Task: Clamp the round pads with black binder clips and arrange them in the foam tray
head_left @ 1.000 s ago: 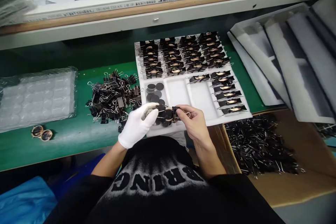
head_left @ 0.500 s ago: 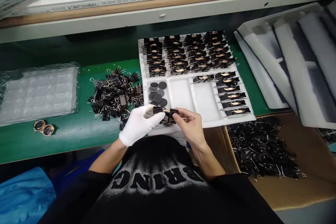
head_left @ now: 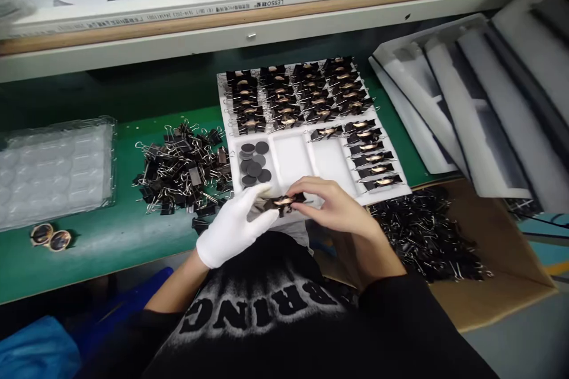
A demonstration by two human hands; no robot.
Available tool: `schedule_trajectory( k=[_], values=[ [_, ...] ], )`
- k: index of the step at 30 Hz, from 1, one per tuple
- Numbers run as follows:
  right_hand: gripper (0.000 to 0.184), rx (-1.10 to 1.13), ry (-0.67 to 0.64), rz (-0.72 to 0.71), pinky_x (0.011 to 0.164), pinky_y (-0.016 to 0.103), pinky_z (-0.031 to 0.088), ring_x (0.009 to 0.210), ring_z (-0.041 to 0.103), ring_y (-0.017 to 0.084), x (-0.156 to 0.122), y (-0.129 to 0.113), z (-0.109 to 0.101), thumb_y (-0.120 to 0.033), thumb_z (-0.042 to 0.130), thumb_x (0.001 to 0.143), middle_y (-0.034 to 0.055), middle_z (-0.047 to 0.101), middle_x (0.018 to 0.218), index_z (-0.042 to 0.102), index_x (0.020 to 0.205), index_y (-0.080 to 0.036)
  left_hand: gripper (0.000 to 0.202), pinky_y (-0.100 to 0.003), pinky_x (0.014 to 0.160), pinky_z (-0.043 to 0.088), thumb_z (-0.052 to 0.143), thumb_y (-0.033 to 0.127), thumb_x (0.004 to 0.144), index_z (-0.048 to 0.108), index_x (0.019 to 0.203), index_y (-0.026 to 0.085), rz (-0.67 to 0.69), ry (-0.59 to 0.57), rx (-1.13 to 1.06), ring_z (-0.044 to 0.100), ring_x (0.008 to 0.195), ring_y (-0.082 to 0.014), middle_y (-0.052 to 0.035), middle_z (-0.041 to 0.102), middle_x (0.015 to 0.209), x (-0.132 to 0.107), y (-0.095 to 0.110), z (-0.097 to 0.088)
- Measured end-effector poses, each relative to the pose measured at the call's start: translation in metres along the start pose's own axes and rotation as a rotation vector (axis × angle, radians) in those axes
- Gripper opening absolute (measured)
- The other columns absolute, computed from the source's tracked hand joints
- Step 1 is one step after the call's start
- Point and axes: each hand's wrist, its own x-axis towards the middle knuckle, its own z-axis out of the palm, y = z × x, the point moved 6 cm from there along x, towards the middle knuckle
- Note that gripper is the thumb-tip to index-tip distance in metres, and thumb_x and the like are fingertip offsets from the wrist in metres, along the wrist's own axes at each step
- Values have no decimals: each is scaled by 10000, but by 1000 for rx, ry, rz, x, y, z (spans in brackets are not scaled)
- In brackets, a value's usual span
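Note:
My left hand point(head_left: 237, 225), in a white glove, has its thumb and fingers closed around the left end of a round gold-edged piece with black binder clips point(head_left: 283, 202). My bare right hand point(head_left: 335, 204) pinches its right end. The piece is over the near edge of a white compartment tray point(head_left: 291, 157), and the fingers partly hide it. Several rows of similar clipped pieces point(head_left: 284, 100) fill the tray's far half, with more in its right column point(head_left: 373, 160). Black discs point(head_left: 255, 167) lie in the near left compartment.
Left of the tray, loose binder clips point(head_left: 180, 169) are heaped on the green table point(head_left: 133, 237). Further left are a clear plastic tray point(head_left: 57, 166) and two joined gold-rimmed discs point(head_left: 51, 237). Stacked white trays point(head_left: 448, 106) lean at right, above a cardboard box point(head_left: 502, 260) of clips.
The view has shifted a little to the right. My right hand has turned, its fingers now reaching over the piece from the right side. Both hands stay at the clipped piece.

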Motion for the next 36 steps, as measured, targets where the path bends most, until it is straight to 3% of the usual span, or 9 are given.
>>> schedule_trajectory(
  k=[4, 7, 9, 15, 29, 36],
  values=[
    [143, -310, 114, -58, 930, 447, 537, 1011, 735, 265, 4, 19, -60, -307, 630, 1008, 64, 797, 1050, 737, 1079, -244, 501, -401, 1169, 516, 590, 346, 1029, 503, 1504, 211, 55, 124, 86, 655, 1295, -216, -122, 572, 1529, -8, 1, -13],
    [129, -552, 260, -26, 1050, 537, 404, 1069, 722, 306, 10, 50, -98, -313, 635, 984, 70, 799, 1080, 725, 1043, -242, 427, -398, 1162, 527, 540, 329, 1057, 531, 1468, 217, 75, 162, 97, 664, 1281, -209, -114, 584, 1506, -11, 0, -18],
    [139, -642, 322, 23, 1055, 549, 342, 1128, 695, 331, 15, 71, -111, -325, 628, 975, 80, 794, 1103, 725, 1027, -240, 391, -401, 1160, 533, 521, 322, 1067, 553, 1441, 214, 87, 160, 104, 661, 1296, -217, -111, 602, 1488, -11, 1, -18],
    [203, -747, 306, 99, 960, 494, 300, 1182, 618, 350, 21, 105, -115, -363, 563, 998, 95, 784, 1125, 720, 1062, -250, 363, -402, 1152, 544, 519, 320, 1067, 585, 1408, 214, 82, 145, 112, 667, 1299, -225, -102, 634, 1465, -14, 4, -18],
    [237, -728, 267, 92, 904, 431, 287, 1132, 661, 300, 22, 103, -115, -404, 575, 1010, 87, 750, 1171, 734, 1085, -246, 362, -430, 1140, 548, 514, 348, 1055, 629, 1371, 214, 19, 131, 88, 714, 1198, -235, -104, 656, 1439, -22, -4, -23],
    [207, -728, 303, 83, 930, 436, 300, 1141, 684, 297, 18, 102, -115, -391, 598, 1004, 75, 765, 1163, 733, 1068, -247, 359, -421, 1140, 546, 513, 361, 1060, 624, 1377, 235, 6, 124, 84, 694, 1240, -241, -93, 648, 1455, -23, -9, -24]
  ],
)
